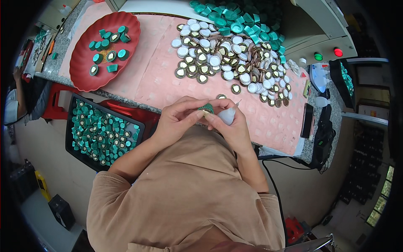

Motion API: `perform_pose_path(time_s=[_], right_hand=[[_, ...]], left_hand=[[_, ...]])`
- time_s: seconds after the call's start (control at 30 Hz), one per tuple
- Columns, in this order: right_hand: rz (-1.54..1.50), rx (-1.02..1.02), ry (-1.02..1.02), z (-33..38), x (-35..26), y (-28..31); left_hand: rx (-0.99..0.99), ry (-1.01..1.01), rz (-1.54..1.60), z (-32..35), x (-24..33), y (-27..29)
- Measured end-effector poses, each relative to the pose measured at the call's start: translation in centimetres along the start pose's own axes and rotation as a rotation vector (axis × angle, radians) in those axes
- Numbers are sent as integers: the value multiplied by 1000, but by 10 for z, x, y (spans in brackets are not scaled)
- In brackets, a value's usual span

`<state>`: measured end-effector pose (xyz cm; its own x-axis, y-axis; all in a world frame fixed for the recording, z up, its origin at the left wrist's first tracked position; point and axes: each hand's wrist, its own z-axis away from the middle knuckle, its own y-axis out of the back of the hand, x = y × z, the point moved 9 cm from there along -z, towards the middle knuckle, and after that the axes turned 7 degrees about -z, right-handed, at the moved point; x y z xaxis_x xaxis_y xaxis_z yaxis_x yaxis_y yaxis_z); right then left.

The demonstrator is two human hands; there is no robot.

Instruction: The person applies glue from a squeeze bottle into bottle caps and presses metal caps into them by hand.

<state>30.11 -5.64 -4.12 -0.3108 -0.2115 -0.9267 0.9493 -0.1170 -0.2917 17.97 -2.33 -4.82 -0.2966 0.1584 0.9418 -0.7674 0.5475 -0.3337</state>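
Centrally, both hands are meeting just over the near edge of the pink cloth (155, 71) covering the stone counter (312, 147).

Item one: the left hand (176, 119) is pinching a small green fluted cap (206, 108) between thumb and fingertips, the fingers curling closed around it. The cap is sitting between the two hands, raised just above the cloth's near edge.

Item two: the right hand (235, 126) is gripping a small translucent squeeze bottle (228, 114), its nozzle pointing up and away toward the piles; its thumb tip is also pressing against the green cap beside the left thumb.

Item three: a heap of round cap liners (231, 63), white-faced and brown-and-gold, is spreading across the far right of the cloth, with one stray piece lying near the hands.

Item four: a pile of empty green caps (243, 21) is lying beyond that heap, at the far edge.

Item five: a red scalloped tray (84, 69) is resting at the left of the cloth, carrying about a dozen green caps.

Item six: a black crate (71, 126) is sitting below the counter at the person's left, filled with green caps.

Item seven: a machine panel with a green lamp (318, 56) and a red lamp (338, 52) is standing at the far right.
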Motion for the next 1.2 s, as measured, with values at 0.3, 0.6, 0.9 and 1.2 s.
perform_pose_path(time_s=[0.3, 0.6, 0.9, 1.2], right_hand=[[-257, 92, 32, -6, 18, 10], [-149, 53, -28, -8, 22, 16], [235, 161, 302, -3, -8, 64], [174, 130, 333, 5, -7, 62]], left_hand=[[11, -47, -285, -11, 0, -7], [-33, -95, -620, -12, 28, 9], [668, -592, -1522, -42, 166, 112], [203, -409, -1616, -226, 77, 38]])
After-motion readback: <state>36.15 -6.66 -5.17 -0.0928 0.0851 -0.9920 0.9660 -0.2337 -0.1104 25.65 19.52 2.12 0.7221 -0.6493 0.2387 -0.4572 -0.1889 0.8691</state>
